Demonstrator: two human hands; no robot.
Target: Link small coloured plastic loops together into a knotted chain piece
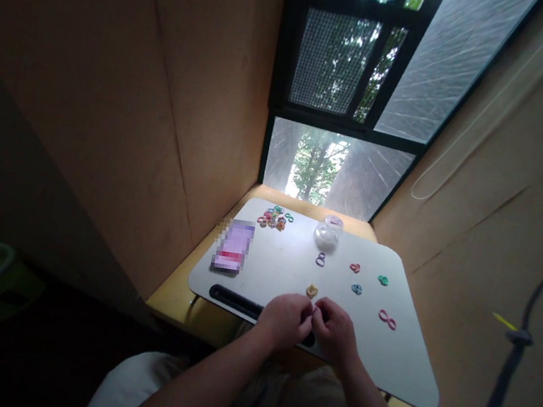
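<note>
My left hand (287, 319) and my right hand (335, 328) meet over the near edge of a white lap table. Both are closed, with fingertips pinched together at the same spot. What they hold is too small and hidden to name. Just beyond the fingers lies a yellow twisted band (311, 291), like a small hair tie. To its right rest a blue one (356, 288) and a pink one shaped like a figure eight (387, 319). Farther off are a purple one (320, 259), a red one (354, 268) and a green one (382, 280).
Several mixed coloured bands form a pile (274, 218) at the table's far left. A clear round container (328, 234) stands at the back. A pixelated purple package (234, 247) lies on the left. The white tabletop (284, 259) has a dark slot (236, 301) along its near edge.
</note>
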